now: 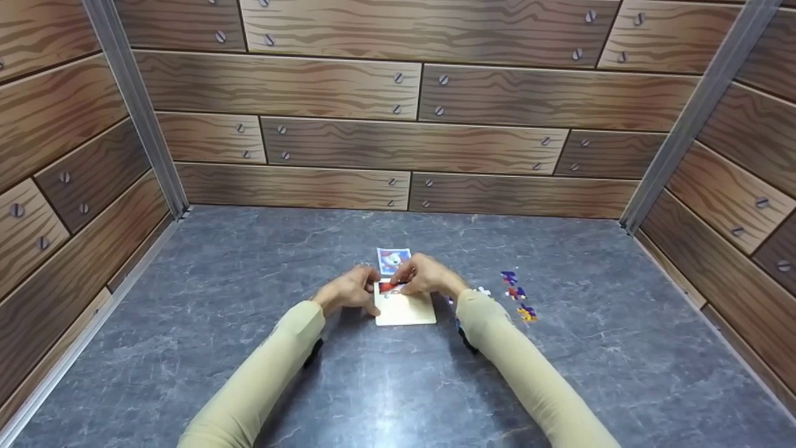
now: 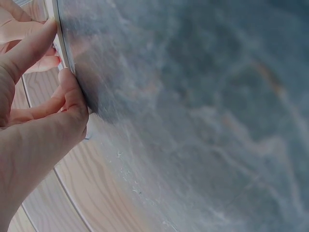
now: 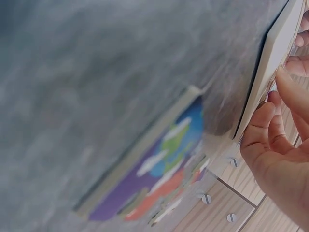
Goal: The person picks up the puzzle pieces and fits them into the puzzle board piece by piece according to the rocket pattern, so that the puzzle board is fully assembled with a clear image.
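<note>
Cream board (image 1: pixel 405 313), likely light, stiff, best held by its edges: left hand (image 1: pixel 349 290), spread, touches nine o'clock; right hand (image 1: pixel 426 275), fingers bent, one o'clock, hold unclear.

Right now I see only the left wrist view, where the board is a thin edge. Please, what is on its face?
Observer: In the head view, a red printed patch shows near the far left corner of the cream board.
Operator: Thank you. What lies beyond the board?
Observer: A picture card, just past its far edge.
Operator: And are there loose pieces somewhere?
Observer: Yes, colourful puzzle pieces lie to the right of the right hand.
</note>
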A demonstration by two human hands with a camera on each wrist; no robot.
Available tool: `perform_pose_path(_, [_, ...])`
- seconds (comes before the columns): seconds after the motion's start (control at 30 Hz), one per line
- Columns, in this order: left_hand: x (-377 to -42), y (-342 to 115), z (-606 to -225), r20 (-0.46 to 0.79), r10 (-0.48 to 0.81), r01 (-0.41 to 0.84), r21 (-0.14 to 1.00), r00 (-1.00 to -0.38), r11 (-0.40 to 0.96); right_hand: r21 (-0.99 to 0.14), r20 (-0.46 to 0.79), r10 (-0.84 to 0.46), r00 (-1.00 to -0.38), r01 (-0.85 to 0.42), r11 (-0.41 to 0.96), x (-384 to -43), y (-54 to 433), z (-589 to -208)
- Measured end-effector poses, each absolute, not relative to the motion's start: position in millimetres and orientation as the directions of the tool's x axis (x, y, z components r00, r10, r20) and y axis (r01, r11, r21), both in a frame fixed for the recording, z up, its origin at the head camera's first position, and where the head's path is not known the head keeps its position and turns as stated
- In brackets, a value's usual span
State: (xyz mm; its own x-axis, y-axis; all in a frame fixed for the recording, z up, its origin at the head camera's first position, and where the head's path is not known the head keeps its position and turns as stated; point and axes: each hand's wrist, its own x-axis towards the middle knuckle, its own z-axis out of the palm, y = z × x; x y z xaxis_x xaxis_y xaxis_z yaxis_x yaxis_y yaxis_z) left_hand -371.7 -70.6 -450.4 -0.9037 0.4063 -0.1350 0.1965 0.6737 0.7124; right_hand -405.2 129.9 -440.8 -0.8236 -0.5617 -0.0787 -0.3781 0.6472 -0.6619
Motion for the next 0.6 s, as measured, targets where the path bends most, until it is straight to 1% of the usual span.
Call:
perform_pose_path(0.1, [-371, -70, -450, -0.137, 0.402, 0.192, 0.712, -0.905, 0.676, -0.663, -0.099, -0.544, -0.833, -0.353, 0.66, -405, 131, -440])
perform_pose_path(0.23, [-371, -70, -449, -0.135, 0.402, 0.192, 0.714, -0.906, 0.673, -0.678, -0.108, -0.545, -0.831, -0.34, 0.652, -407, 133, -439])
perform_pose_path(0.37, [-371, -69, -449, -0.137, 0.396, 0.182, 0.721, -0.908, 0.669, -0.691, -0.1, -0.566, -0.818, -0.353, 0.632, -408, 136, -438])
perform_pose_path(0.6, [-370, -69, -452, -0.17, 0.344, 0.111, 0.741, -0.923, 0.662, -0.729, -0.088, -0.614, -0.785, -0.369, 0.576, -406, 142, -433])
